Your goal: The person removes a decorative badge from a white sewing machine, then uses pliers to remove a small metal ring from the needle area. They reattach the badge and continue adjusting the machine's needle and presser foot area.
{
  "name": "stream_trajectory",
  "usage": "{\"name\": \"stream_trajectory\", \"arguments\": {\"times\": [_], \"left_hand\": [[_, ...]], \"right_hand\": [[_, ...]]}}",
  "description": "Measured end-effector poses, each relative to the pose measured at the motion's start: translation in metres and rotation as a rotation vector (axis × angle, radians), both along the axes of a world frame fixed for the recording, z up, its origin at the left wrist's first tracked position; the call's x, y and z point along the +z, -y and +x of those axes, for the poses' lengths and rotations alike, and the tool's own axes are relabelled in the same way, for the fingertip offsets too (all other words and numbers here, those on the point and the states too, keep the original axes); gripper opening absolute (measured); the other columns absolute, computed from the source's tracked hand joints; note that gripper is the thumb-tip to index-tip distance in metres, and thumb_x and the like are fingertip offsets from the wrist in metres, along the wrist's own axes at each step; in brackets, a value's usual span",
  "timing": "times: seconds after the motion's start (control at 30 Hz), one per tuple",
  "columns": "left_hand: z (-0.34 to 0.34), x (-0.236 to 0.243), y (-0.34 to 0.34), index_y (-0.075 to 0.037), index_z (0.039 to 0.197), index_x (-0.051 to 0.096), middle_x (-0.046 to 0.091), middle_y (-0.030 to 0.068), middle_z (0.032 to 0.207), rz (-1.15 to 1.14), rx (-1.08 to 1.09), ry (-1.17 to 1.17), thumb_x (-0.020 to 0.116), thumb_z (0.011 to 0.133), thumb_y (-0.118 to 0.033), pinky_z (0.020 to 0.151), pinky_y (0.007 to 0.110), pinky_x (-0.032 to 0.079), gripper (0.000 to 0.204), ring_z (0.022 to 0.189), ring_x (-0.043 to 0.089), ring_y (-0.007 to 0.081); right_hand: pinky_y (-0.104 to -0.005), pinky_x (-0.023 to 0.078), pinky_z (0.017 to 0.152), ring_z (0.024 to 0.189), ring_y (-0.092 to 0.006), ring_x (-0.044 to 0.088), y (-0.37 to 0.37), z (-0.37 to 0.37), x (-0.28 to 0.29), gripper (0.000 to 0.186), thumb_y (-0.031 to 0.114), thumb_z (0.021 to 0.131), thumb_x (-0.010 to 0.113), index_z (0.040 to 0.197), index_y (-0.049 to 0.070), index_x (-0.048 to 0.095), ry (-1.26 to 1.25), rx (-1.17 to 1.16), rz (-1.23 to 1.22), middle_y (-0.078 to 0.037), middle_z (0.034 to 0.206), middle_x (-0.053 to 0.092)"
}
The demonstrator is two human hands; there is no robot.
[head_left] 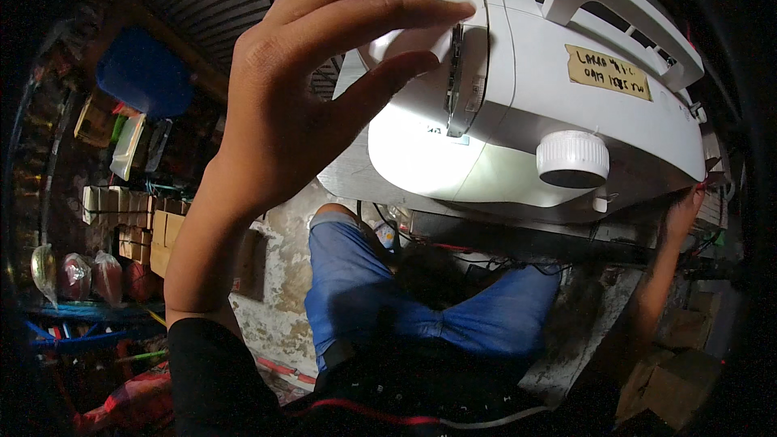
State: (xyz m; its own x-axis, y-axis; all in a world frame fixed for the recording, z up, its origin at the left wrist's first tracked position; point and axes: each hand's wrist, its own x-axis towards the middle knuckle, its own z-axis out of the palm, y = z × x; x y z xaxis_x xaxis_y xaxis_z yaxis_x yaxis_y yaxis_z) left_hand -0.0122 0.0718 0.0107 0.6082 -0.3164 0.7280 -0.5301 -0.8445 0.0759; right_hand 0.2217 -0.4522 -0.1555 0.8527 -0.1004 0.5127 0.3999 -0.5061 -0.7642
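Note:
A white sewing machine [518,57] stands in front of me, its lamp lighting the white bed [413,166]. My left hand [316,73] is raised at the machine's left end, thumb and fingers apart with nothing visible between them. Its fingertips are close to the dark upright slot [457,81] in the machine head; I cannot tell whether they touch. My right hand [689,201] reaches to the machine's far right end. Its fingers are small and dim there, and what they touch is unclear. A white dial [573,159] juts from the machine's front.
The machine's carrying handle [623,12] stands raised. On the left are a blue container [146,71], bundled boxes [121,205] and several wrapped round items [77,277]. Cardboard boxes [684,384] lie at lower right. Cables hang below the machine, above my knees.

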Motion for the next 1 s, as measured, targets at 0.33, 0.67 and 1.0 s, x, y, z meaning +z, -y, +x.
{"name": "stream_trajectory", "arguments": {"times": [0.33,0.67,1.0], "left_hand": [[-0.001,-0.001,0.004,-0.01,0.11,0.07,0.067,0.0089,0.111,0.017,0.03,0.02,0.07,0.077,0.0,0.087,0.031,0.051,0.034,0.103,0.063,0.0204],[-0.003,0.0,0.008,-0.01,0.111,0.07,0.066,0.0091,0.11,0.005,0.054,-0.029,0.069,0.077,0.002,0.087,0.03,0.049,0.036,0.103,0.061,0.0192],[0.001,-0.005,0.004,-0.009,0.11,0.07,0.065,0.0095,0.111,-0.04,0.046,-0.035,0.068,0.078,0.004,0.084,0.03,0.051,0.035,0.103,0.061,0.0192]], "right_hand": [[-0.0381,0.031,0.108,0.13,-0.0262,0.04,-0.015,0.006,0.013,0.047,0.017,0.096,0.051,0.141,0.005,0.04,0.116,0.056,-0.132,-0.015,0.141,0.042],[-0.0369,0.042,0.097,0.115,-0.0257,0.05,-0.029,-0.009,0.005,0.046,0.014,0.095,0.052,0.137,0.001,0.04,-0.144,0.062,0.426,-0.015,0.13,0.048],[-0.0375,0.043,0.096,0.118,-0.0267,0.05,-0.028,-0.01,-0.002,0.046,0.029,0.1,0.043,0.139,0.004,0.039,0.012,-0.02,0.037,-0.016,0.133,0.047]]}}
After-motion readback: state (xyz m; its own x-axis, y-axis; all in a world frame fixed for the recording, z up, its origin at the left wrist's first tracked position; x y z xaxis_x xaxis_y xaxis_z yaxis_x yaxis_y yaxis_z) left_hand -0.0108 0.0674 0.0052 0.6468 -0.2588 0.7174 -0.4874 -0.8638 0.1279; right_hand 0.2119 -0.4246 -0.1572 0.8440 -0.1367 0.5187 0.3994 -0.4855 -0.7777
